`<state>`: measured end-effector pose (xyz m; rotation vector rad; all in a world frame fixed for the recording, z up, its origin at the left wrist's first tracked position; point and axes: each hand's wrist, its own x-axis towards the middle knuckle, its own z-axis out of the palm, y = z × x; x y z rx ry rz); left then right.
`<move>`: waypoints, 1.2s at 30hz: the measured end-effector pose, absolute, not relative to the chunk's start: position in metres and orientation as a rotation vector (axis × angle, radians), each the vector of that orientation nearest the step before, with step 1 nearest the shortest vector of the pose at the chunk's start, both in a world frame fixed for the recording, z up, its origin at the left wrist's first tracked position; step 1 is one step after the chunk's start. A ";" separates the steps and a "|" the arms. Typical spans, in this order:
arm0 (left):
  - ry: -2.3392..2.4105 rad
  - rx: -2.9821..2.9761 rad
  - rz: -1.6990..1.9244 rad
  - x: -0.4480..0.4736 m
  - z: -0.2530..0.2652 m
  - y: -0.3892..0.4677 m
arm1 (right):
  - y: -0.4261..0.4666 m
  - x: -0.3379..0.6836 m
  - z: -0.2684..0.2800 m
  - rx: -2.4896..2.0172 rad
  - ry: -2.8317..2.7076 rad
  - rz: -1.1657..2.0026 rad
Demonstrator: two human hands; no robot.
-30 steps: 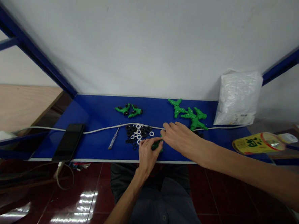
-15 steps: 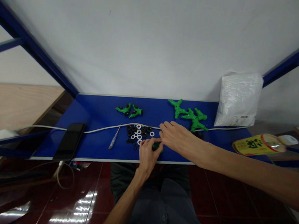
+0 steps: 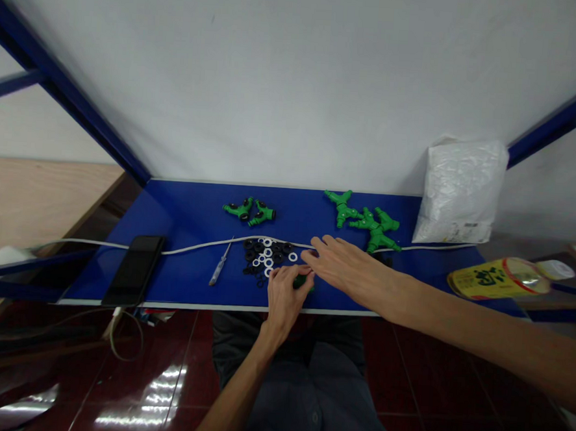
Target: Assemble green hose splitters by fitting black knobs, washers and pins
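My left hand is closed around a green plastic hose fitting near the front edge of the table. Most of that fitting is hidden by the fingers. Over its far side reaches my right hand, its fingers bent and drawn together close to the left fingertips; whatever they pinch is hidden. Just left of the hands lies a pile of black rubber rings mixed with white washers. A screwdriver with a clear handle lies further left.
Two green fittings with black parts lie at the back; several green Y-shaped fittings lie right of them. A white cable crosses the blue table. A phone, a white plastic package and a yellow-labelled bottle flank the work area.
My right hand's fingers have shifted slightly left and stretched a little over the fitting. The left hand still holds it in nearly the same place.
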<state>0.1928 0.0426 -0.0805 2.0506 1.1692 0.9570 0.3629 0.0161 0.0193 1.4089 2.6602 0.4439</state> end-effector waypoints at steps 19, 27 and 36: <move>1.180 2.059 0.938 0.192 -0.084 0.044 | 0.020 0.352 0.031 1.355 2.718 0.347; 1.168 2.067 0.957 0.193 -0.085 0.043 | 0.025 0.354 0.033 1.331 2.703 0.396; 1.157 2.044 0.967 0.193 -0.084 0.042 | 0.028 0.345 0.034 1.391 2.502 0.557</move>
